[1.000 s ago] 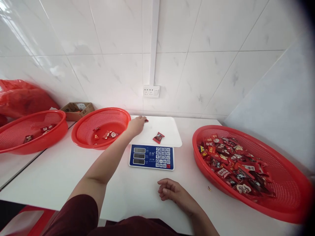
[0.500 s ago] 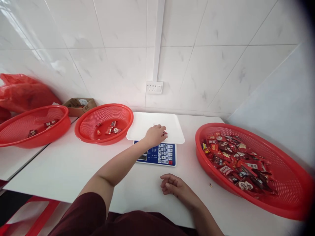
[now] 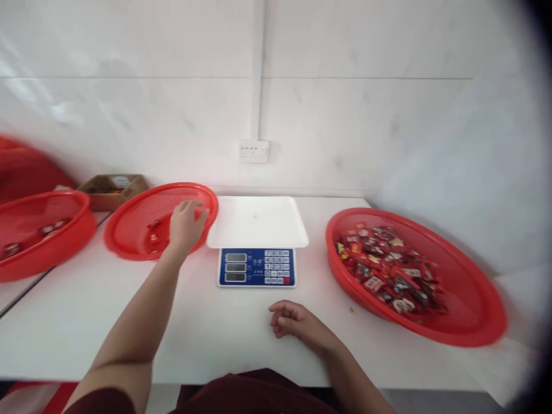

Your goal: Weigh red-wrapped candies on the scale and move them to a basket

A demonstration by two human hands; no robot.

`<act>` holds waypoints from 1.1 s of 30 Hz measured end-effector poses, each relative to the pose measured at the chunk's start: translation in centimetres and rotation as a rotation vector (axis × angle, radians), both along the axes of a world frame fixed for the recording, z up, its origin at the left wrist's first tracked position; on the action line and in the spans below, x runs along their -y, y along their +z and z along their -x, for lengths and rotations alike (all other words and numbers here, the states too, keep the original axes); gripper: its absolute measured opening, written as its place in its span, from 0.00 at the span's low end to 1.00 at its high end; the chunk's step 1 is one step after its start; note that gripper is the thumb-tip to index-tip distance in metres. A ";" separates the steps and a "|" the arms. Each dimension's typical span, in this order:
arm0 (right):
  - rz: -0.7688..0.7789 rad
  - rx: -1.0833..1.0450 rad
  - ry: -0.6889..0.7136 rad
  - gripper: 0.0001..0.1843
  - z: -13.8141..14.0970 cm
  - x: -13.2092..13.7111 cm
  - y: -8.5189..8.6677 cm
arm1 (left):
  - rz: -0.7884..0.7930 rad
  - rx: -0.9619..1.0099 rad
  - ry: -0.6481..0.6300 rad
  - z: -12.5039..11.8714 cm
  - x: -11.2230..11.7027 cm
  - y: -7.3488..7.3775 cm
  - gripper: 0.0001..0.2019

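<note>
L hand (image 3: 187, 225) over small basket (image 3: 129, 223) left of scale (image 3: 257, 267), grip wide, nothing seen in it. R hand (image 3: 298, 325) in front of scale, half-curled; can't tell if holding. Few sweets (image 3: 153, 237) in small basket, big pile (image 3: 383, 267) in large basket (image 3: 463, 305) right of scale: prob. early on, most left.

Head view: camera worn above the table (image 3: 211, 333), facing forward and down. The scale (image 3: 257, 242) sits near mid-frame at close range, the wall (image 3: 328, 126) beyond.

Baskets (image 3: 468, 296) red; tray (image 3: 259, 221) white; scale panel (image 3: 255, 268) blue.
</note>
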State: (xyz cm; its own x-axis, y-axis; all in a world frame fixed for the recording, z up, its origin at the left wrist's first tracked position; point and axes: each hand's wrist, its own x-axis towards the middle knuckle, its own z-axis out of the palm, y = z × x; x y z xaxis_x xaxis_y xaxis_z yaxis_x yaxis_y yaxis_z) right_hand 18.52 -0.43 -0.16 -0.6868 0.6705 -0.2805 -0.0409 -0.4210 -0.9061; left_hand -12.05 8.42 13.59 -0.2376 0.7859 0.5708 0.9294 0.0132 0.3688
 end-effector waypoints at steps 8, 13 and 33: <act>-0.532 0.242 -0.333 0.15 -7.7 -2.5 9.9 | 0.337 0.426 -0.698 -9.4 8.5 -7.6 0.09; -0.696 0.985 -0.284 0.18 -13.1 -7.9 11.6 | 0.579 0.437 -1.025 -12.7 9.9 -11.1 0.08; -0.703 1.445 0.150 0.18 -11.5 -13.5 10.3 | 0.640 0.660 -0.884 -11.0 8.1 -12.7 0.07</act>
State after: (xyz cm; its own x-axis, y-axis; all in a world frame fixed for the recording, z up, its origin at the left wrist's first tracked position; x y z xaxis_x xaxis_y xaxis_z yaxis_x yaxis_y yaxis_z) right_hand 29.97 13.07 10.17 -0.2026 0.8937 -0.4003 0.9762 0.1523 -0.1541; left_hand -1.00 0.29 0.87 0.4124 0.9110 0.0070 0.3558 -0.1681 0.9193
